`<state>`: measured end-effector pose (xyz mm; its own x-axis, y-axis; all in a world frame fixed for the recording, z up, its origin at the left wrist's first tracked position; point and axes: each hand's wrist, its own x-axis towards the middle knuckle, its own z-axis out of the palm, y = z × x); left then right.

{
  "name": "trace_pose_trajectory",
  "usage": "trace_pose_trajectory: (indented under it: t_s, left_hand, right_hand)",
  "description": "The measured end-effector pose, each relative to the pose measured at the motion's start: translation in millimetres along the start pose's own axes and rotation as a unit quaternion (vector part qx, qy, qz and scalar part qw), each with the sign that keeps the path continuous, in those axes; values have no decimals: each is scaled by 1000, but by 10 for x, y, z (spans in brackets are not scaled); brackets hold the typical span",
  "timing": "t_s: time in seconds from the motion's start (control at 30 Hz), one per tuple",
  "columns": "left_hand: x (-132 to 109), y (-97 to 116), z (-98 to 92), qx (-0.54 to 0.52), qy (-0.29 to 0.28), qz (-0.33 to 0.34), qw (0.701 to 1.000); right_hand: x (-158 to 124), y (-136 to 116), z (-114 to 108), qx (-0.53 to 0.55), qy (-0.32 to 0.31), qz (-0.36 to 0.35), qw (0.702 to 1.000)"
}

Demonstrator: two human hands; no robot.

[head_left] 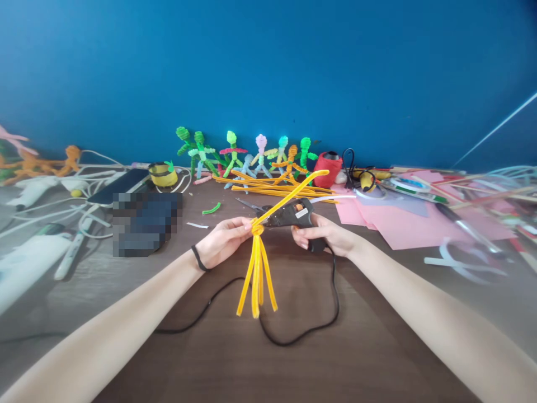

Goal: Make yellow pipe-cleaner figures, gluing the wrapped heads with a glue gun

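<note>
In the middle of the head view, my left hand [224, 239] pinches a bundle of yellow pipe cleaners [255, 274] at its knotted top. Several strands hang down from the knot, and one long strand slants up to the right. My right hand [321, 234] is wrapped round the handle of a black hot glue gun [296, 214]. Its nozzle points left and is at the knot; whether it touches cannot be made out. A white glue stick [333, 197] sticks out of the gun's back. From the handle a black cord [331, 313] loops down over the table.
Pipe-cleaner figures [261, 146] stand along the blue wall. Before them lie orange pipe cleaners [277, 189] and scissors [247, 204]. Pink paper [403, 226] and sticks cover the right; phones [121, 186] and white cables lie left. The glue gun's cord crosses the table [293, 369] in front.
</note>
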<state>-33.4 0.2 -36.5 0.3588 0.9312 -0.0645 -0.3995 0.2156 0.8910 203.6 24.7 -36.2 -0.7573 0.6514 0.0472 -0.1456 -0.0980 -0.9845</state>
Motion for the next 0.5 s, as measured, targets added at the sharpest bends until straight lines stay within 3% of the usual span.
trace_pose_trajectory:
  t_s: [0.5]
  left_hand:
    - [7, -11, 1, 5, -3, 3, 1000]
  right_hand:
    - [4, 18, -13, 4, -6, -11, 1000]
